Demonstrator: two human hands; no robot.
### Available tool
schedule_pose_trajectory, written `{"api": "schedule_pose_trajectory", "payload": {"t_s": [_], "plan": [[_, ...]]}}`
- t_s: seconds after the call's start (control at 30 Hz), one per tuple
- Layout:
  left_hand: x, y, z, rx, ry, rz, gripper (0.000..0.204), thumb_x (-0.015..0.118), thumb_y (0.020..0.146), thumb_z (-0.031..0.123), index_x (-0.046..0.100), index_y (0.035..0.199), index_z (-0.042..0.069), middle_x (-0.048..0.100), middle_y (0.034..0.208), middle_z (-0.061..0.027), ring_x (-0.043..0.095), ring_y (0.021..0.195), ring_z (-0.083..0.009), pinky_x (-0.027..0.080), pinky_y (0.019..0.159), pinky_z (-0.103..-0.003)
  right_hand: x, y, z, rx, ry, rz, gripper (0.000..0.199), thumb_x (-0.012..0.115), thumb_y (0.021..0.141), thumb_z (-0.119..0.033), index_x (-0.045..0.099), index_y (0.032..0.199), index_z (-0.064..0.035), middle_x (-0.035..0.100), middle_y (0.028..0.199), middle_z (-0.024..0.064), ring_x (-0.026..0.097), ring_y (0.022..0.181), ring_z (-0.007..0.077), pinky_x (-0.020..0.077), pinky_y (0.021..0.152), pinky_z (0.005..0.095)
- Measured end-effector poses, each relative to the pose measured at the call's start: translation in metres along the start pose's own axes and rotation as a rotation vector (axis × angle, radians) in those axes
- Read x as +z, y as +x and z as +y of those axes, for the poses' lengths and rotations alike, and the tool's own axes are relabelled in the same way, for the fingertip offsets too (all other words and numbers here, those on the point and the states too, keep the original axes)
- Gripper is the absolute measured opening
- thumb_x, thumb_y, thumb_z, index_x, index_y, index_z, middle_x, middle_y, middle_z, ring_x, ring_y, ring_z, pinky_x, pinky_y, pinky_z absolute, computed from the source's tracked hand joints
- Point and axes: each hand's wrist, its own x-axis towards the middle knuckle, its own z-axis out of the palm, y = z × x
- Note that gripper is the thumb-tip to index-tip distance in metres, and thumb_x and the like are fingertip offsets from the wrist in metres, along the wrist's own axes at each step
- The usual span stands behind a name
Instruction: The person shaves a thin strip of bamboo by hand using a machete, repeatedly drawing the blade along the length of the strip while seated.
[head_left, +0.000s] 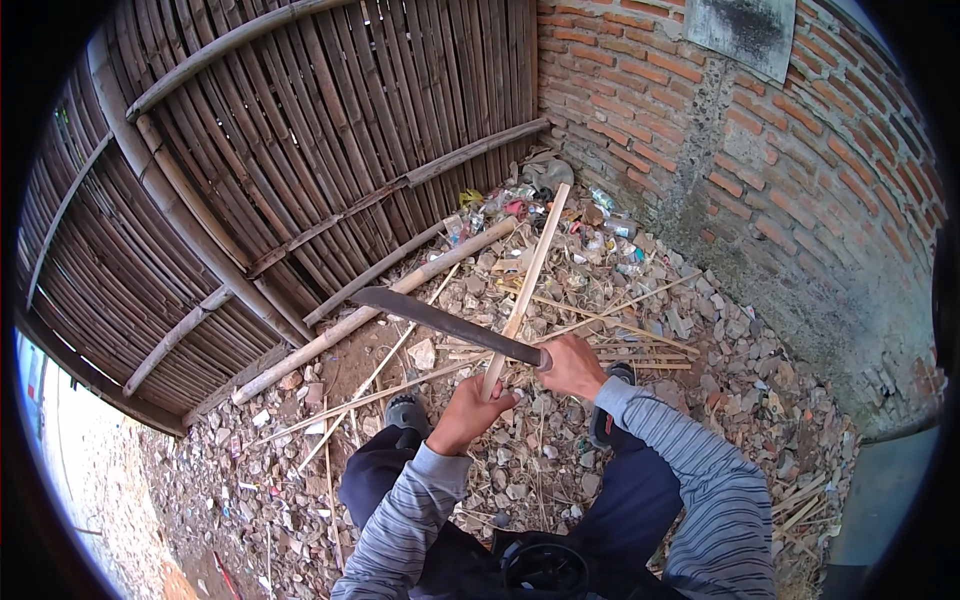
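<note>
My left hand (470, 412) is closed round the lower end of a pale split bamboo strip (543, 250), which points up and away from me. In my right hand (570, 366) I grip a machete by its handle. Its long dark machete blade (430, 318) reaches out to the left and crosses over the strip just above my left hand. Whether the edge touches the strip I cannot tell. Several more thin bamboo strips (640, 340) lie on the rubble beyond and beside my hands.
A slatted bamboo fence (330, 130) rises at the left, with a thick bamboo pole (370, 312) lying along its foot. At the right stands a brick wall (760, 180). Litter (600, 225) is heaped in the corner. Stony rubble (740, 400) covers the ground around my feet.
</note>
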Motion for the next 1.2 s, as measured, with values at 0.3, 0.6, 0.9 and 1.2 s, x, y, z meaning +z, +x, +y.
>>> {"api": "schedule_pose_trajectory", "payload": {"t_s": [0.3,0.6,0.9,1.2], "plan": [[-0.003,0.008,-0.015,0.015,0.051,-0.006,0.037,0.082,0.085,0.004,0.047,0.081,0.012,0.044,0.07,0.008,0.042,0.065,-0.0046,0.036,0.059,-0.025,-0.003,0.015,0.01,0.123,-0.01,-0.044,0.02,0.07,0.075,-0.025,0.074,0.079,-0.0051,0.071,0.075,0.0215,0.071,0.073,0.0434,0.0569,0.073,0.0524],[-0.002,0.003,-0.015,-0.068,0.001,-0.043,0.029,0.077,0.096,0.021,0.052,0.099,0.008,0.052,0.072,0.0033,0.046,0.057,-0.0053,0.038,0.05,-0.026,-0.009,0.003,0.016,0.159,0.018,-0.09,0.027,0.071,0.077,-0.027,0.075,0.087,-0.0018,0.073,0.083,0.0229,0.072,0.078,0.0438,0.0566,0.076,0.0524],[-0.01,-0.012,-0.042,-0.173,0.538,-0.089,0.069,0.079,0.087,0.037,0.044,0.116,-0.015,0.072,0.092,-0.0341,0.076,0.083,-0.0423,0.061,0.08,-0.047,0.009,-0.001,0.03,0.288,-0.017,-0.299,0.032,0.068,0.079,-0.025,0.078,0.104,-0.0089,0.077,0.104,0.0194,0.075,0.096,0.0348,0.0579,0.085,0.0448],[-0.029,0.012,-0.107,-0.192,1.263,-0.167,0.04,0.061,0.093,0.028,0.068,0.116,-0.004,0.074,0.112,-0.0257,0.073,0.107,-0.0374,0.057,0.091,-0.051,0.138,-0.019,0.047,0.467,0.24,-0.418,0.041,0.067,0.089,-0.035,0.071,0.085,0.0057,0.07,0.07,0.0161,0.07,0.059,0.026,0.0569,0.062,0.0401]]}}
